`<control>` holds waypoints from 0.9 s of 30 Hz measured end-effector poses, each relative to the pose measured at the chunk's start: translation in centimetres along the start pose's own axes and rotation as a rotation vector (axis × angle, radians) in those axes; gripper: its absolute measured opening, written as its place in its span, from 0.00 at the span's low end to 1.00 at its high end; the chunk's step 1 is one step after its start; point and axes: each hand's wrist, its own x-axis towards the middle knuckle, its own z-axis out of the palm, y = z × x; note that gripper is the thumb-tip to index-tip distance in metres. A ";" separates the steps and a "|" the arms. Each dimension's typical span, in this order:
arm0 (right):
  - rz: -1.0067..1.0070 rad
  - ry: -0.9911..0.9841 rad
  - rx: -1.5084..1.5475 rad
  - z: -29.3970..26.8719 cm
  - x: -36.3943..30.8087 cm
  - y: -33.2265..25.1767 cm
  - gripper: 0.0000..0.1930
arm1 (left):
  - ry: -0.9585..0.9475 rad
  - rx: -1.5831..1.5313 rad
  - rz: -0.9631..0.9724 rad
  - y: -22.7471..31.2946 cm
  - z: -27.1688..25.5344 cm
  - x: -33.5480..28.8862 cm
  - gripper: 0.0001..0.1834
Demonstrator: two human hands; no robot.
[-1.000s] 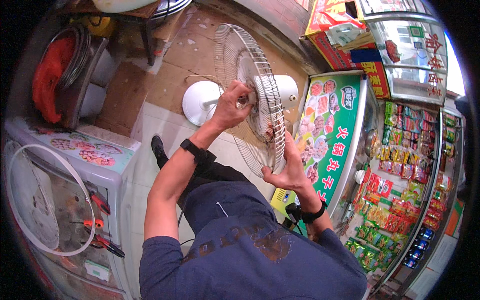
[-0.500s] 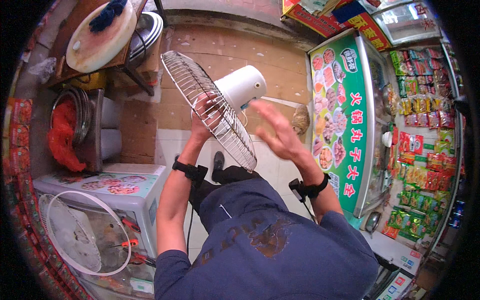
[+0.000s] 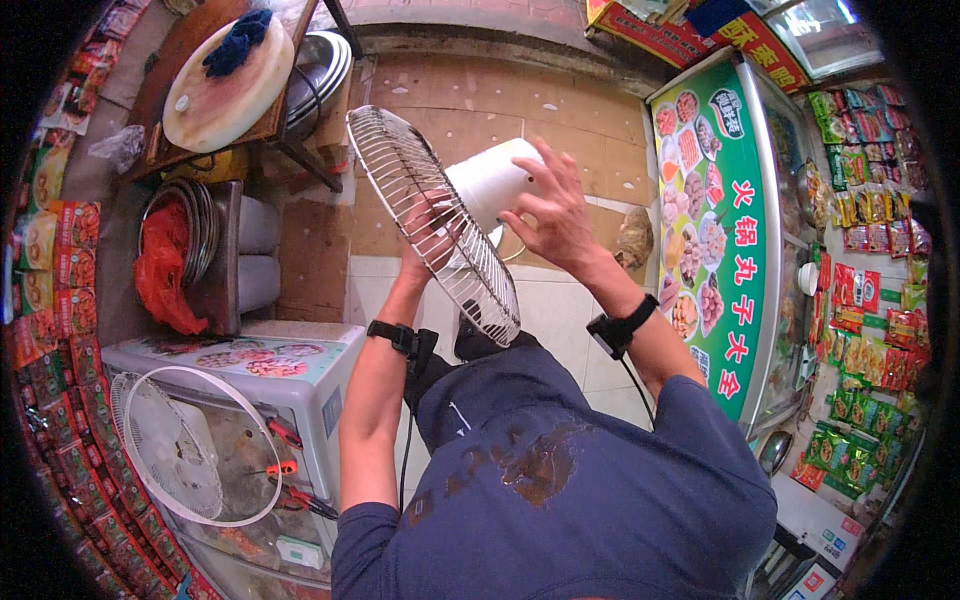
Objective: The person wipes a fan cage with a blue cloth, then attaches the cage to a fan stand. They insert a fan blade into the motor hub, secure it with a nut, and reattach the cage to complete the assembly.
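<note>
A white electric fan is held up in front of me, its round wire grille tilted to the left and the motor housing to the right. Behind the grille wires, my left hand is closed on the fan near its neck, its fingers partly hidden. My right hand is at the rear end of the housing, fingers bent and apart, the fingertips at or very near the casing. Whether they press on it I cannot tell.
At lower left, a loose white ring and a detached wire grille lie on a freezer beside red-handled tools. A cutting board rests on the table at upper left. A green display case stands on the right.
My right hand has moved up and inward to the back of the fan's housing. The left hand keeps its hold, and the whole view has shifted slightly.
</note>
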 end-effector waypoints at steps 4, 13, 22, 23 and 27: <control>0.462 0.154 0.300 1.0 -2.4 -0.1 0.29 | -0.015 -0.025 -0.064 0.2 -0.2 0.2 0.22; 0.636 0.246 0.786 4.9 -1.7 2.3 0.31 | -0.039 -0.020 -0.126 1.7 -1.0 0.6 0.22; 0.745 0.245 0.559 4.7 -2.1 0.3 0.39 | -0.044 -0.017 -0.147 1.5 -0.8 0.6 0.22; 0.733 0.284 0.516 5.0 -1.7 0.1 0.39 | -0.042 -0.021 -0.149 1.6 -0.8 0.5 0.22; 0.718 0.290 0.527 5.4 -0.9 0.4 0.36 | -0.044 -0.018 -0.157 1.8 -1.0 0.4 0.22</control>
